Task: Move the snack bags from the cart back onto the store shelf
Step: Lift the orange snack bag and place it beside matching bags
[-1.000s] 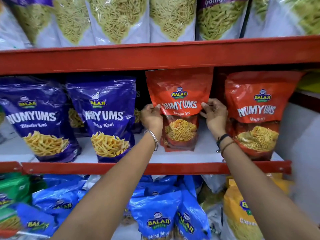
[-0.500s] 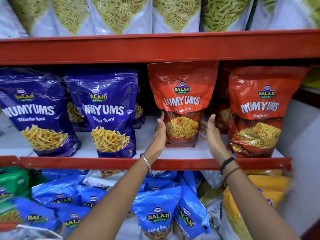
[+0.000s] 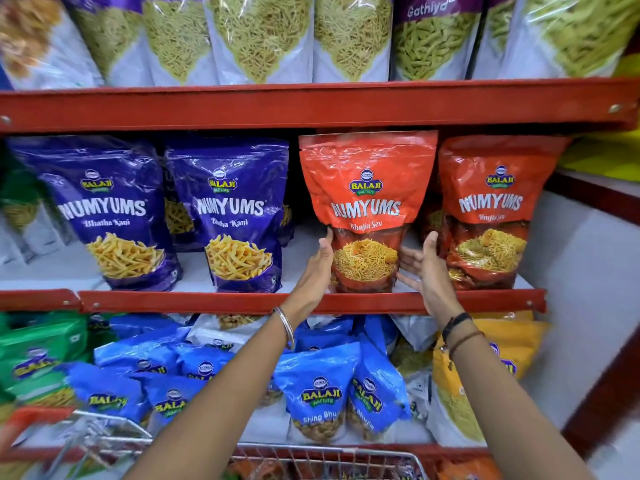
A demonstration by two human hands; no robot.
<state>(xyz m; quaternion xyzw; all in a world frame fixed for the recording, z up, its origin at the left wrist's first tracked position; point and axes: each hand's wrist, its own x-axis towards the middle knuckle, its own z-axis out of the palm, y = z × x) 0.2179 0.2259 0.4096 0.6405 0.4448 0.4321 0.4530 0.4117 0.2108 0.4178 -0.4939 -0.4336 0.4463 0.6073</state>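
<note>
A red Numyums Bhujia Sev snack bag (image 3: 367, 188) stands upright on the middle shelf (image 3: 242, 302), near its front lip. My left hand (image 3: 317, 268) lies flat against the bag's lower left side, thumb up along its edge. My right hand (image 3: 424, 268) is open with spread fingers just off the bag's lower right side, a small gap between them. A second red bag (image 3: 491, 209) stands to the right. The wire cart (image 3: 329, 462) shows at the bottom edge; its contents are mostly hidden.
Two purple Numyums bags (image 3: 228, 216) stand left of the red one. Pale sev bags (image 3: 263, 36) fill the upper shelf. Blue bags (image 3: 318, 393), green bags (image 3: 38, 355) and a yellow bag (image 3: 460, 403) crowd the lower shelf. A white side panel (image 3: 585, 278) closes the right.
My hands slid from the red bag's upper sides down to its lower sides and loosened. The right hand's fingers have come off the bag. The view has tilted down, showing the cart.
</note>
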